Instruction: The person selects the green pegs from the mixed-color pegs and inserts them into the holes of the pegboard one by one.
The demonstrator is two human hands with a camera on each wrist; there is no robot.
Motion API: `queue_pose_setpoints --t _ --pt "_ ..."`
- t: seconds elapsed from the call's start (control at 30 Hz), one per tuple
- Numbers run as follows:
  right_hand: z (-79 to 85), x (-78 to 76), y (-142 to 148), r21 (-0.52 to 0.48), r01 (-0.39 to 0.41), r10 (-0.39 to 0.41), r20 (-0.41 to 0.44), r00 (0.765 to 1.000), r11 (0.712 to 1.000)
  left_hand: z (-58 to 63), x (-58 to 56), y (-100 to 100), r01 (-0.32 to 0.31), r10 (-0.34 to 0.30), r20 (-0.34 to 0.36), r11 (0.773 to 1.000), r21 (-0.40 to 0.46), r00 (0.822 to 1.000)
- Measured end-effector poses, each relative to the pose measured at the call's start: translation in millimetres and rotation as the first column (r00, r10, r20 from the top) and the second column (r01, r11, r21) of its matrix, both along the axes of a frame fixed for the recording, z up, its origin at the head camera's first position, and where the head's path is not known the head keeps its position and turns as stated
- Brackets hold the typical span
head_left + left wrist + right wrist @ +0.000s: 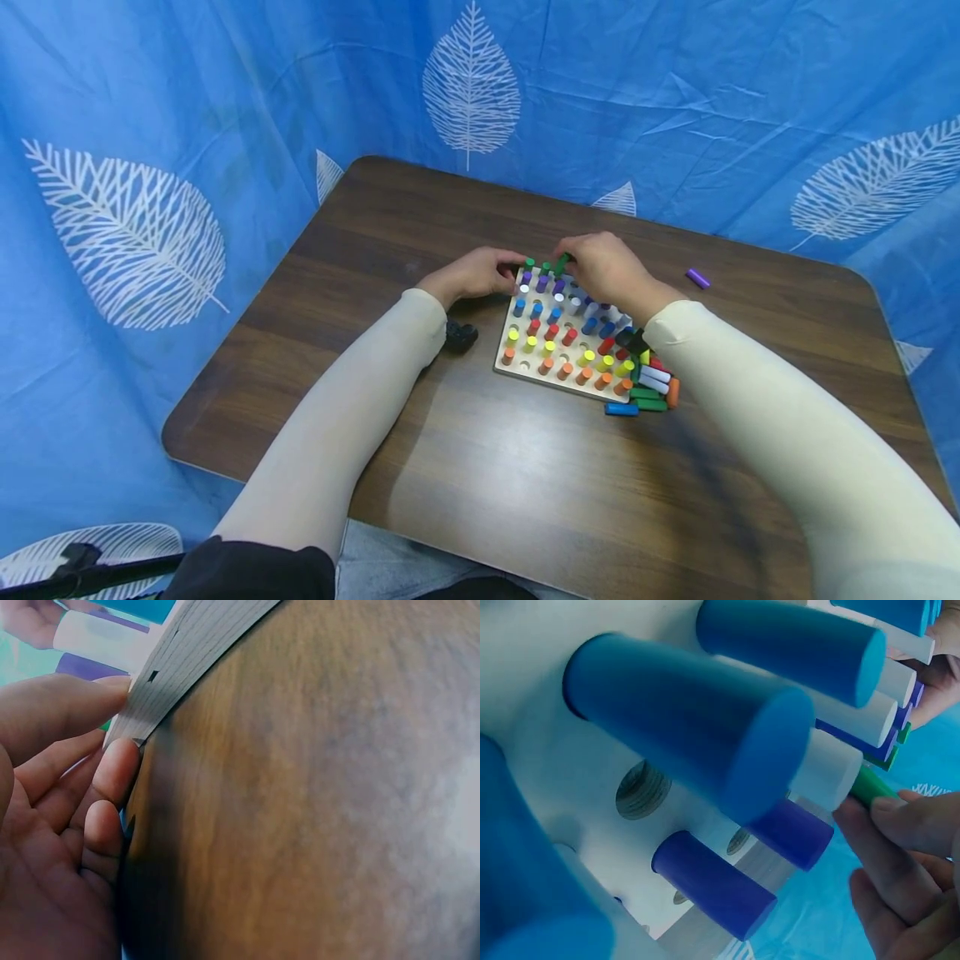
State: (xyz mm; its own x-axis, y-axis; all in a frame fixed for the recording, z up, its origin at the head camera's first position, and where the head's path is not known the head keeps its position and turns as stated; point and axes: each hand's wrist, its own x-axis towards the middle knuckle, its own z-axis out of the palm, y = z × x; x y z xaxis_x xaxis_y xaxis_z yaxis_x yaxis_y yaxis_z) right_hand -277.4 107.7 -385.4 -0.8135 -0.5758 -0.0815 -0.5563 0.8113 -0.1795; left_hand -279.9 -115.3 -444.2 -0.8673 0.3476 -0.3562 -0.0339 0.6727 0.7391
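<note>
A pale wooden pegboard (562,385) lies on the table, with rows of orange, yellow, red, blue, white, purple and green pegs. My left hand (477,271) grips its far left corner; in the left wrist view, the thumb lies on the upper edge and the fingers curl at the side (180,671). Over the far row, my right hand (603,262) pinches a green peg (874,785) between thumb and fingers, tilted in the head view. Two green pegs stand left of it. Several holes (643,789) are bare. My right hand and forearm hide part of the board's right side.
Loose pegs are heaped at the board's near right corner, among them a blue one (622,409), white ones (655,379) and an orange one (673,392). A lone purple peg (697,278) lies farther right. Blue leaf-printed curtains (585,100) hang behind the brown table (480,467).
</note>
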Motion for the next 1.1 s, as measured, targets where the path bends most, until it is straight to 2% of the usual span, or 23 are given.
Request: queue_pose_setpoints --t 0.23,0.57,1.1 --pt "-4.0 -1.0 0.2 0.023 -0.002 0.001 0.033 0.999 1.0 0.7 0.3 -0.2 0.021 -0.021 -0.015 1.0 0.0 1.0" --pt "-8.3 -2.3 -1.2 0.06 -0.041 0.041 -0.013 0.999 0.997 -0.8 0.9 0.4 0.023 -0.023 -0.03 0.999 0.026 0.999" --pt "-1.8 -2.0 1.2 0.055 -0.002 0.0 0.046 0.999 0.998 -1.4 0.7 0.0 0.018 -0.018 -0.028 1.0 -0.001 0.999"
